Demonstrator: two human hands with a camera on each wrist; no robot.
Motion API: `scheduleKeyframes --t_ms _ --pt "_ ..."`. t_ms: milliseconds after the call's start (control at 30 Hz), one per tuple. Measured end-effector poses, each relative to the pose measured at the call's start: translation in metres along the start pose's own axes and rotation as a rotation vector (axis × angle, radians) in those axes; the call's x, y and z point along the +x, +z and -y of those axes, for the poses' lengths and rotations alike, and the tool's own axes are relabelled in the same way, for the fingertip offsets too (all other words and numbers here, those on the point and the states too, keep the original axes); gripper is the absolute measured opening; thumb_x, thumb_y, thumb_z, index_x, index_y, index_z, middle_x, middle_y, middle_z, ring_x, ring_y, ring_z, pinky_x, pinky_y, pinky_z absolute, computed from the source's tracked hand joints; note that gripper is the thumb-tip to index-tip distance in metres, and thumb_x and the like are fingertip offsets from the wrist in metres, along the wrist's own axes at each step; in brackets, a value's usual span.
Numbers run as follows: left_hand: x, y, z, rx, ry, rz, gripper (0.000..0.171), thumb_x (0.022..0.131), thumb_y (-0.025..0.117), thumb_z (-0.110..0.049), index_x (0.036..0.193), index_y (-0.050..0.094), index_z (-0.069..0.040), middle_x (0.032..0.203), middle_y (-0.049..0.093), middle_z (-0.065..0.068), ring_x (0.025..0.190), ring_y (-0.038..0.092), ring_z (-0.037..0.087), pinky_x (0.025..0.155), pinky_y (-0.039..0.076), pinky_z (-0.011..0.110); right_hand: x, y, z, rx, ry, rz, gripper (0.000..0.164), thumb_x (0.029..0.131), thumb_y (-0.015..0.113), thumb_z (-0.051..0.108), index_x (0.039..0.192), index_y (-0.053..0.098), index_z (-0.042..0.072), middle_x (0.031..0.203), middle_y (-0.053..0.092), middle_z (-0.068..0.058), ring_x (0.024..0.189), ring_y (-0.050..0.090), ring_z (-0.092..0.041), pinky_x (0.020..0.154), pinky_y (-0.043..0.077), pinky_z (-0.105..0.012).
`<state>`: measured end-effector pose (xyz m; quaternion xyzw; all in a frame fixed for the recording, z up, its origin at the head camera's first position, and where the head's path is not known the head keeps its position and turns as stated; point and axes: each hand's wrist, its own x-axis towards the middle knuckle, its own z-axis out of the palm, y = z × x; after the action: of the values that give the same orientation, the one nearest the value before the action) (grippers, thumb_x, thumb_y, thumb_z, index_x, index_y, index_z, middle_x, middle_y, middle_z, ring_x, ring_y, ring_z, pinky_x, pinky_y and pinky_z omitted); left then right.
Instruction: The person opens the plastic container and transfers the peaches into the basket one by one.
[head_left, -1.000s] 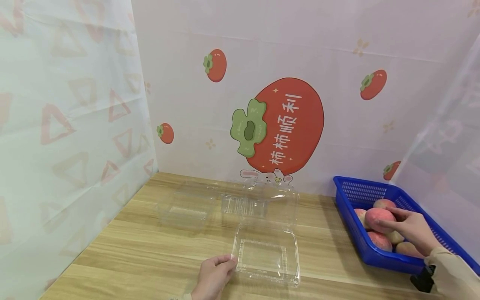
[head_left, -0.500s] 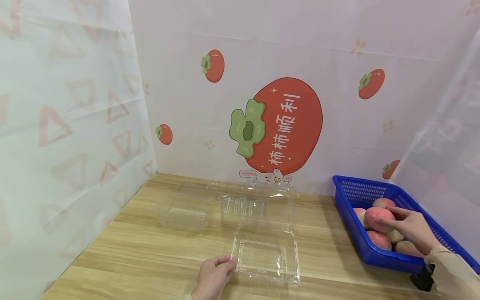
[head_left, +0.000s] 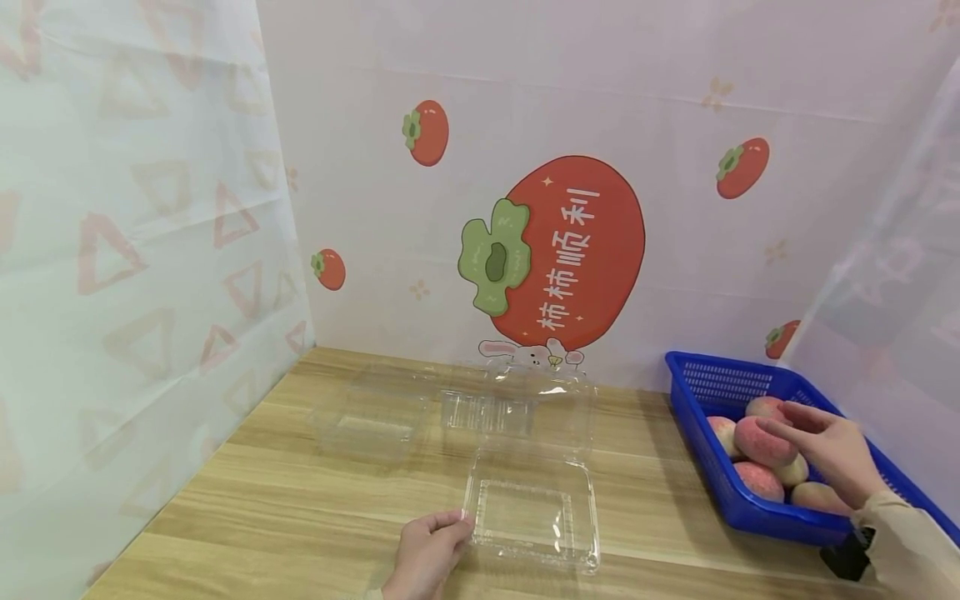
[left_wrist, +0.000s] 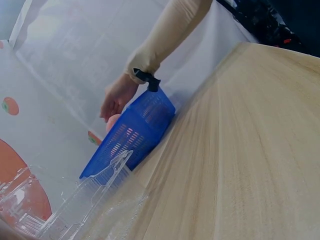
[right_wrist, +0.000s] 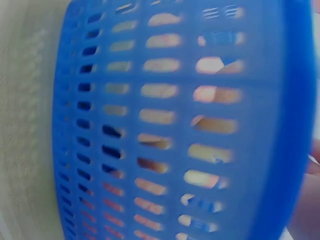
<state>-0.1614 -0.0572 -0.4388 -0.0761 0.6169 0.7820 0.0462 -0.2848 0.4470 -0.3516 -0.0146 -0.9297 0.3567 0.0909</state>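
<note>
My left hand (head_left: 427,554) pinches the left rim of a clear plastic clamshell box (head_left: 525,517), which stands with its lid raised on the wooden table. At the right, my right hand (head_left: 836,450) is over a blue basket (head_left: 727,500) of several peaches. Its thumb and fingers lie at the upper side of a pink peach (head_left: 765,442), without closing round it. In the left wrist view, that hand's fingertips hang just above a peach (left_wrist: 112,121). The right wrist view is mostly filled by the perforated basket wall (right_wrist: 170,120); its hand is largely hidden.
Another clear box (head_left: 371,425) stands open at the back left of the table (head_left: 285,500). A smaller clear container (head_left: 457,408) is behind the held box. Printed cloth walls (head_left: 375,208) enclose the back and sides.
The right hand's thumb and fingers have shifted up off the pink peach's front, and the peach has settled slightly right and lower. The left hand and its box have stayed put.
</note>
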Motion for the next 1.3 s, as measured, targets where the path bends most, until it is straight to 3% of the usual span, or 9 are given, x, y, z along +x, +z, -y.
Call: scheduleKeyframes --t_ms 67,167,267,333,533,700,1000,1300 --pt "0.000 0.000 0.000 0.001 0.001 0.001 0.043 0.086 0.060 -0.011 0.110 0.043 0.019 0.111 0.046 0.030 0.107 0.045 0.042 0.088 0.041 0.046 -0.001 -0.001 0.003 0.001 0.001 -0.019 0.081 0.084 0.052 0.051 0.136 0.027 -0.007 0.129 0.036 -0.032 0.109 0.038 -0.042 0.072 0.050 -0.045" --pt "-0.001 0.000 -0.001 0.001 0.003 -0.002 0.042 0.086 0.060 -0.011 0.110 0.043 0.019 0.110 0.047 0.029 0.107 0.046 0.042 0.088 0.041 0.046 -0.003 -0.003 0.008 0.003 -0.016 -0.047 0.078 0.084 0.052 0.051 0.134 0.031 -0.005 0.125 0.044 -0.025 0.097 0.049 -0.020 0.067 0.052 -0.036" --pt "-0.002 0.000 -0.001 0.004 0.003 -0.003 0.042 0.086 0.060 -0.012 0.110 0.043 0.019 0.110 0.047 0.030 0.106 0.046 0.041 0.088 0.041 0.046 -0.005 -0.004 0.012 0.031 -0.041 -0.062 0.073 0.085 0.054 0.048 0.133 0.036 -0.004 0.113 0.052 -0.005 0.085 0.045 0.004 0.061 0.051 -0.022" --pt "-0.002 0.000 -0.001 0.004 0.002 -0.002 0.043 0.086 0.060 -0.012 0.110 0.043 0.019 0.110 0.047 0.029 0.106 0.046 0.041 0.088 0.041 0.046 -0.006 -0.004 0.015 0.042 -0.046 -0.065 0.071 0.085 0.054 0.047 0.132 0.037 -0.002 0.108 0.051 0.006 0.082 0.040 0.012 0.059 0.048 -0.017" --pt "-0.002 0.000 0.000 0.001 -0.004 -0.007 0.043 0.086 0.060 -0.012 0.111 0.042 0.018 0.111 0.047 0.029 0.106 0.046 0.041 0.088 0.041 0.047 -0.009 -0.001 0.026 0.053 -0.064 -0.075 0.066 0.085 0.055 0.045 0.133 0.039 0.004 0.111 0.054 0.007 0.085 0.041 0.013 0.061 0.043 -0.011" --pt "-0.002 -0.001 0.000 0.000 -0.010 -0.002 0.043 0.086 0.060 -0.012 0.111 0.043 0.018 0.111 0.047 0.029 0.108 0.045 0.042 0.088 0.040 0.047 -0.012 0.000 0.033 0.089 -0.069 -0.068 0.063 0.086 0.055 0.044 0.134 0.039 0.007 0.109 0.053 0.016 0.087 0.043 0.014 0.063 0.041 -0.008" --pt "-0.001 -0.001 0.001 0.003 -0.010 -0.018 0.042 0.085 0.061 -0.011 0.109 0.044 0.018 0.107 0.050 0.027 0.104 0.049 0.040 0.087 0.042 0.046 -0.019 0.004 0.040 0.155 -0.083 -0.052 0.056 0.087 0.054 0.041 0.134 0.041 0.013 0.112 0.053 0.013 0.092 0.046 0.011 0.067 0.043 -0.010" --pt "-0.001 0.003 0.002 0.018 0.000 -0.022 0.040 0.085 0.061 -0.012 0.108 0.046 0.017 0.105 0.051 0.024 0.103 0.049 0.037 0.089 0.041 0.047 -0.033 0.020 0.062 0.220 -0.143 -0.192 0.046 0.087 0.057 0.036 0.128 0.049 0.017 0.113 0.055 0.009 0.099 0.045 0.002 0.068 0.041 -0.008"
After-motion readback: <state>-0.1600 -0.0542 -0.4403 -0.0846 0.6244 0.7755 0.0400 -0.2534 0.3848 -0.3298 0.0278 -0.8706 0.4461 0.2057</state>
